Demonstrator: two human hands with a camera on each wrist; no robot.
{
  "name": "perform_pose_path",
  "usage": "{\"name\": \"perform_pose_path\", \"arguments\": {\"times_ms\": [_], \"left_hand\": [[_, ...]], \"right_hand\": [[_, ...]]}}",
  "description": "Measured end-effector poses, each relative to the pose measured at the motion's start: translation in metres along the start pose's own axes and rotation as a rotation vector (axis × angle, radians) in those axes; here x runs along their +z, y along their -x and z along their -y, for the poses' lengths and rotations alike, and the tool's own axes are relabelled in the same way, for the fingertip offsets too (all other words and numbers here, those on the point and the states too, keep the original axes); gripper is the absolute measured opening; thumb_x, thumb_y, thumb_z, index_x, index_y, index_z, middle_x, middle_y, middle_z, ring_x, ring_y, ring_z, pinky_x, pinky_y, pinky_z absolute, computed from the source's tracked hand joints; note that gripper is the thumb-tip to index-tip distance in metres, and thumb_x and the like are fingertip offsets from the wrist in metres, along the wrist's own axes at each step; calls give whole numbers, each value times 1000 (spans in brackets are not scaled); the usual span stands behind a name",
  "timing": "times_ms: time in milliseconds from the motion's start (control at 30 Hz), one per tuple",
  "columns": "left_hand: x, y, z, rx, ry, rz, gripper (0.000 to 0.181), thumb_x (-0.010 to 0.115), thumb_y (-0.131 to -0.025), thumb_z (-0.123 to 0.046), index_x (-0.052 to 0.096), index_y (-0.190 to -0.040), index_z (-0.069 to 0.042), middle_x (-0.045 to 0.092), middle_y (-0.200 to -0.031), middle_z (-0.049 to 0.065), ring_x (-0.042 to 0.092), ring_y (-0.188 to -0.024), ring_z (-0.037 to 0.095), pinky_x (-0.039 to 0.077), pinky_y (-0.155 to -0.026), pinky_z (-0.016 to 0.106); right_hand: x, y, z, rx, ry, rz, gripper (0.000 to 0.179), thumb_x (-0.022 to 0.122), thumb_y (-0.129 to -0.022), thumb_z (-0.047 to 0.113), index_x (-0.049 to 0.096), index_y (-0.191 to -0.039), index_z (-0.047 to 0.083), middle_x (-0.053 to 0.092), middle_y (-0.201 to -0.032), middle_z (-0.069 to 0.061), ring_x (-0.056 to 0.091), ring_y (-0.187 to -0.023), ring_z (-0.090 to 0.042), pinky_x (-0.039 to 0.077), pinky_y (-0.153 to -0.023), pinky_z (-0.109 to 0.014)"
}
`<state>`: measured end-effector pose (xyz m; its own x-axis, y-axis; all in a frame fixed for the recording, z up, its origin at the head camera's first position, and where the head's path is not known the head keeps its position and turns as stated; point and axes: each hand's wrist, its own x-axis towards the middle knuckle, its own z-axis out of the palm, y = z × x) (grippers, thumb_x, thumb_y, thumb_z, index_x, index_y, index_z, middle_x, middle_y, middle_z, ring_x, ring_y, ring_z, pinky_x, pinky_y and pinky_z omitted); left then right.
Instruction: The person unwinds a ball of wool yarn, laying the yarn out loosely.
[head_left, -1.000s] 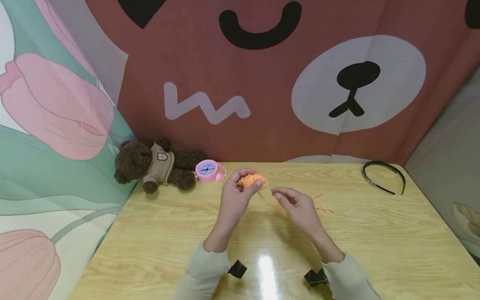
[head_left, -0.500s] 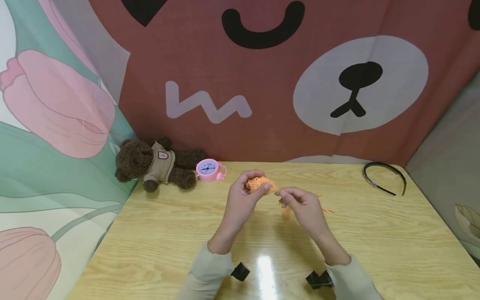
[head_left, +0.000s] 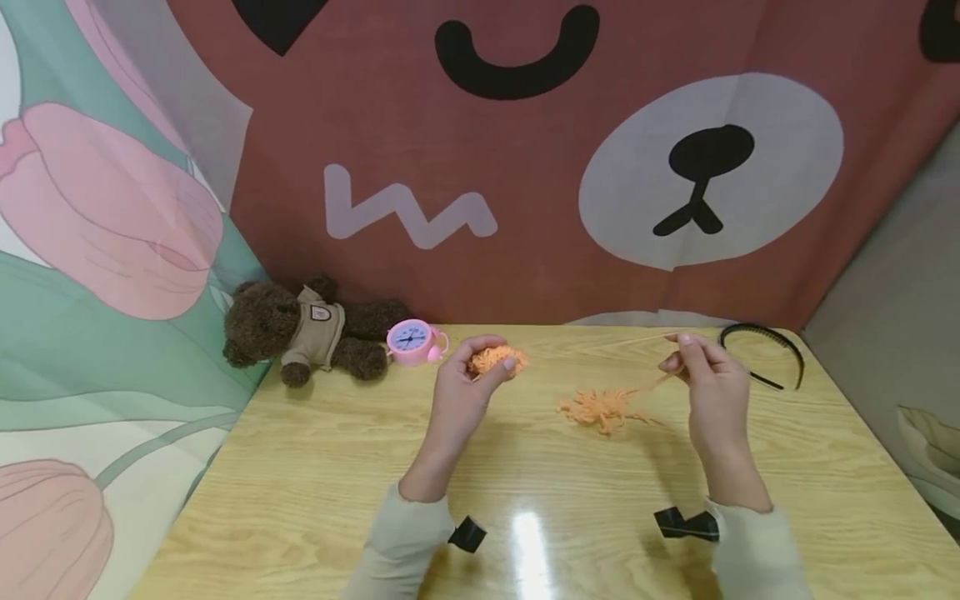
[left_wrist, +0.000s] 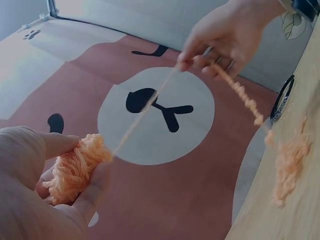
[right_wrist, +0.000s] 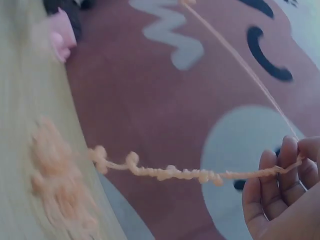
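A small ball of orange yarn [head_left: 495,362] sits in my left hand [head_left: 467,400], gripped between thumb and curled fingers. My right hand [head_left: 712,387] is off to the right, pinching a yarn strand [left_wrist: 145,110] between thumb and fingertips. That strand runs taut from the ball to the pinch. From the same pinch, a kinked, curly length of yarn [right_wrist: 180,173] hangs down toward a loose orange yarn heap [head_left: 602,408] lying on the table between the hands. In the left wrist view the ball [left_wrist: 77,167] shows its wound strands.
A brown teddy bear [head_left: 318,331] in a beige shirt lies at the back left of the wooden table [head_left: 315,500]. Beside its feet stands a pink alarm clock [head_left: 411,342]. A black headband [head_left: 780,342] lies at the back right, behind the right hand. Printed cloth [head_left: 540,208] hangs behind.
My right hand has moved from beside the ball far to the right, drawing the strand out taut. The yarn heap is now uncovered. My left hand has shifted slightly left, still holding the ball.
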<state>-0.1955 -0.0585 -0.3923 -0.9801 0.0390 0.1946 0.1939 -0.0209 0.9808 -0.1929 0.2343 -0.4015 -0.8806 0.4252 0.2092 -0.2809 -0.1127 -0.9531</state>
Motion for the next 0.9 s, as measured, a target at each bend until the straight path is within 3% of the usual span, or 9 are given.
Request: {"name": "perform_pose_path", "arguments": {"times_ms": [233,400,467,533,633,767,833,900], "left_hand": [[-9,-4,-1,2,-6,-53,29,75,-92,-16,69,-120,-11,66,-114,11,68,-91,13,60,-76,24],[-13,-6,-4,5,11,-88,30,74,-92,-13,69,-121,-7,67,-113,14,68,-89,12,60,-75,23],[-12,-6,-5,9,16,-92,30,74,-92,-12,68,-121,-4,67,-113,15,68,-89,13,60,-75,23],[-11,-6,-6,10,10,-86,30,74,-92,-12,68,-121,-5,67,-114,14,67,-90,12,60,-76,24],[-9,-5,-6,4,3,-53,29,74,-93,-14,68,-120,-6,65,-117,13,66,-92,13,59,-77,24],[-6,-2,-5,-4,-4,-13,29,73,-93,-16,68,-120,-8,64,-118,12,65,-94,14,59,-77,23],[-4,-1,-4,-4,-7,-5,29,74,-93,-16,67,-120,-8,64,-118,12,65,-94,14,59,-77,23],[-3,0,-4,-2,-13,-5,29,74,-93,-16,68,-120,-8,65,-117,12,65,-93,14,59,-76,23]], "right_hand": [[-37,-19,5,38,-160,-228,30,71,-96,23,73,-104,-6,61,-64,-4,63,-59,-14,56,-62,-21],[-55,-27,7,20,-284,-337,27,71,-96,18,71,-99,-9,60,-62,-6,62,-53,-17,54,-54,-22],[-60,-28,6,45,-256,-353,25,70,-97,18,72,-98,-6,62,-64,-5,63,-55,-15,54,-55,-21],[-63,-29,4,96,-155,-332,21,67,-99,21,74,-98,0,65,-69,-2,63,-59,-12,54,-58,-18],[-62,-29,-1,156,169,-177,23,61,-103,29,74,-97,10,66,-78,8,63,-72,-5,53,-66,-11],[-56,-26,-10,105,654,182,40,50,-105,44,71,-100,9,67,-87,10,59,-84,-4,49,-72,-15],[-51,-25,-13,58,794,340,48,46,-106,49,70,-105,8,70,-94,3,59,-89,-10,48,-73,-22],[-46,-23,-16,25,871,443,50,44,-106,52,70,-111,10,72,-101,-7,62,-93,-18,48,-74,-29]]}}
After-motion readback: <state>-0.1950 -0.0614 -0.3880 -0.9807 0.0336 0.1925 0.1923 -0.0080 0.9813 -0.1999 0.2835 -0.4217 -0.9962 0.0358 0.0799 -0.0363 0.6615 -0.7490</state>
